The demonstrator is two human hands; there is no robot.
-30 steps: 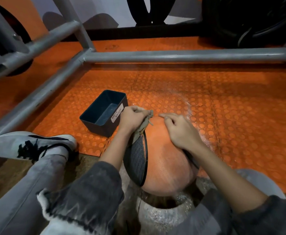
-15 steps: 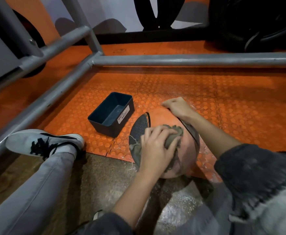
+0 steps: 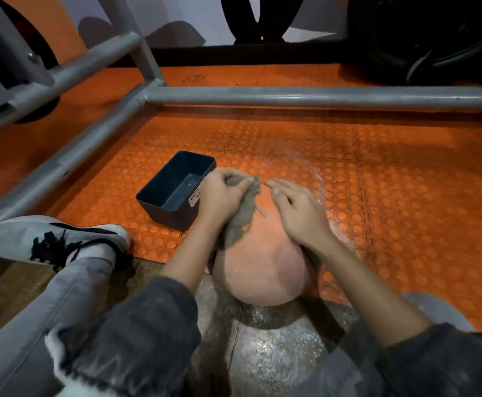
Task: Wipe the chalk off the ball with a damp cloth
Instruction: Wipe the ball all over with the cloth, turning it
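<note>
Left hand (image 3: 219, 196) moved up; fingers (image 3: 229, 175) grip cloth (image 3: 242, 219)

- The floor is covered far and right by orange mat tiles (image 3: 405, 181) with round studs; nearest the camera is a bare, speckled grey strip (image 3: 277, 353).
- A dark rectangular bin (image 3: 165, 216) stands open on the mat, left of centre, with a white label on its side.
- The ball (image 3: 262, 270) sits at the mat's near edge, just right of the bin.
- White dust (image 3: 321, 181) streaks the mat to the right of the ball.
- A white shoe (image 3: 56, 239) rests at the near left.
- Grey metal tubes (image 3: 320, 96) run across the far side and along the left.
</note>
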